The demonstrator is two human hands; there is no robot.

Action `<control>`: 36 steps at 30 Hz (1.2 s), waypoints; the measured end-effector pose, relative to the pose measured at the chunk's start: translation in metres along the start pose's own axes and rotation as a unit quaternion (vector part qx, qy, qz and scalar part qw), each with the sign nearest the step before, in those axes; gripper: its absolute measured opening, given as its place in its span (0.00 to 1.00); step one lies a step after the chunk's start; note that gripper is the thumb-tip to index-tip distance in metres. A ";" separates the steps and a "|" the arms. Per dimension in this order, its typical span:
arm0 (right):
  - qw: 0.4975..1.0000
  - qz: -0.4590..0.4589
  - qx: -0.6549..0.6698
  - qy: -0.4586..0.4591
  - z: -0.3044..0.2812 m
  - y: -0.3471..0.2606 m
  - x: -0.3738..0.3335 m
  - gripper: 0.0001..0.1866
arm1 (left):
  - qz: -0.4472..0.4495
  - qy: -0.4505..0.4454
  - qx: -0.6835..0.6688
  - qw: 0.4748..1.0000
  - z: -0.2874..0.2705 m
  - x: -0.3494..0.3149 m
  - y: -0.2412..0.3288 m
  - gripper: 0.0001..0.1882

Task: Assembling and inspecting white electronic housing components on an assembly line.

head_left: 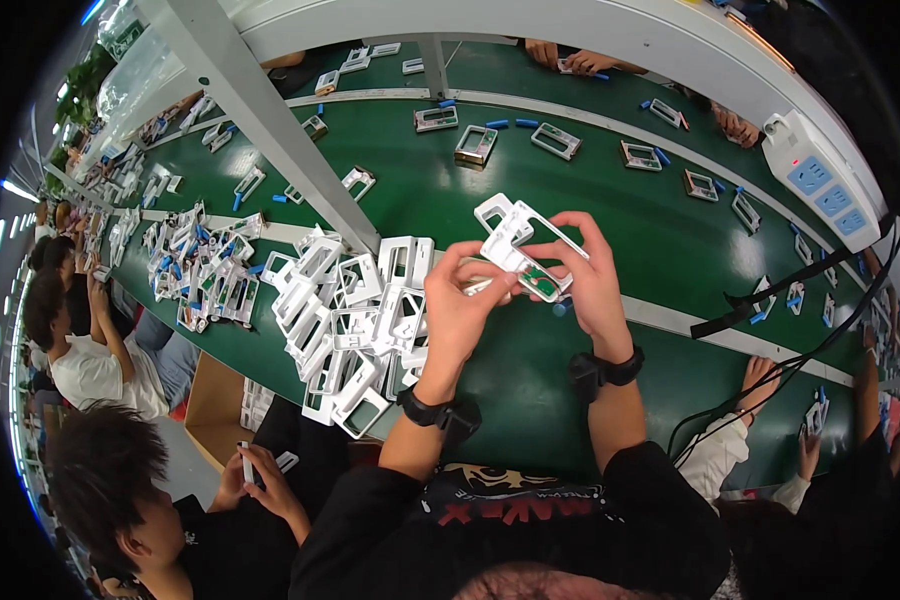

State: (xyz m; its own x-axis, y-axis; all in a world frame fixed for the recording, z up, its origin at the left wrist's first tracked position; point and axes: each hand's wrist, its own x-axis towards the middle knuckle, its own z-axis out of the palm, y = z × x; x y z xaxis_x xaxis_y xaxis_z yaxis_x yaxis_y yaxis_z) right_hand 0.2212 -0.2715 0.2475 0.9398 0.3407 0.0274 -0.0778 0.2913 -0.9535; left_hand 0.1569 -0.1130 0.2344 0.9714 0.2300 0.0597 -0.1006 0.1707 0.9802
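Above the green work surface, both hands hold white plastic frame-shaped housings. My left hand [454, 318] is closed, its thumb and fingers pinching at the near left side of a white plastic housing [508, 238]. On the other side my right hand [600, 292] grips the same cluster, with fingers bent over its far edge. A green circuit board [540, 283] shows in the lower part, close to my left fingertips. Where one white piece ends and another begins I cannot tell. A small blue round thing [560, 308] shows just below my right fingers.
A heap of white plastic housings [355, 320] lies left of my hands, beside a grey metal post [280, 130]. Housings with blue cylinders [475, 145] are spread along the green conveyor belt [400, 175]. A power strip [820, 185] and black cables [800, 355] hang at right. Co-workers sit nearby.
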 end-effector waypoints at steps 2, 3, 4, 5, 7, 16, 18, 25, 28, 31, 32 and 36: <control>0.997 0.048 0.047 -0.028 0.002 -0.004 -0.002 0.21 | 0.007 0.086 0.003 0.996 0.006 0.003 -0.002 0.15; 0.997 0.048 0.049 -0.025 0.000 0.000 -0.002 0.21 | 0.005 0.084 0.005 0.996 0.009 0.003 -0.003 0.15; 0.998 0.022 0.028 -0.043 -0.004 0.008 -0.001 0.23 | 0.046 0.105 0.050 0.992 0.012 0.003 -0.004 0.15; 0.998 -0.004 0.007 -0.061 -0.007 0.015 0.000 0.24 | 0.087 0.126 0.095 0.984 0.015 0.002 -0.004 0.15; 0.996 -0.029 -0.013 -0.078 -0.008 0.017 0.000 0.25 | 0.126 0.145 0.140 0.971 0.020 0.001 -0.006 0.15; 0.973 -0.118 -0.187 0.067 -0.015 0.014 -0.001 0.27 | 0.047 -0.134 0.069 0.987 0.017 0.004 0.005 0.13; 0.963 -0.184 -0.182 0.080 -0.015 0.014 -0.001 0.28 | -0.043 -0.175 -0.112 0.977 0.016 0.008 0.005 0.11; 0.976 -0.158 -0.135 0.064 -0.009 0.003 -0.012 0.29 | 0.109 -0.052 0.031 0.992 0.028 0.007 -0.010 0.09; 0.974 -0.145 -0.161 0.064 -0.011 -0.005 -0.018 0.30 | 0.163 0.014 0.120 0.979 0.038 0.006 0.003 0.08; 0.968 -0.140 -0.200 0.061 -0.014 -0.008 -0.021 0.32 | 0.221 0.060 0.186 0.955 0.041 0.011 0.008 0.08; 0.962 -0.160 -0.213 0.055 -0.015 -0.006 -0.020 0.32 | 0.259 0.044 0.204 0.943 0.038 0.014 0.007 0.08; 0.946 -0.211 -0.242 0.050 -0.016 -0.005 -0.021 0.32 | 0.358 0.012 0.230 0.905 0.034 0.024 0.005 0.09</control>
State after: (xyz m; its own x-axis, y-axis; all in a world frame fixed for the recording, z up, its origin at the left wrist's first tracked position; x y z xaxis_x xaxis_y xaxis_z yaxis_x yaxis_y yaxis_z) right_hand 0.2071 -0.2939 0.2470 0.8813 0.1926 0.4316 0.4507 -0.0680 -0.8901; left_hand 0.1874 -0.1395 0.2469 0.6880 0.1447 0.7112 -0.5962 -0.4460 0.6675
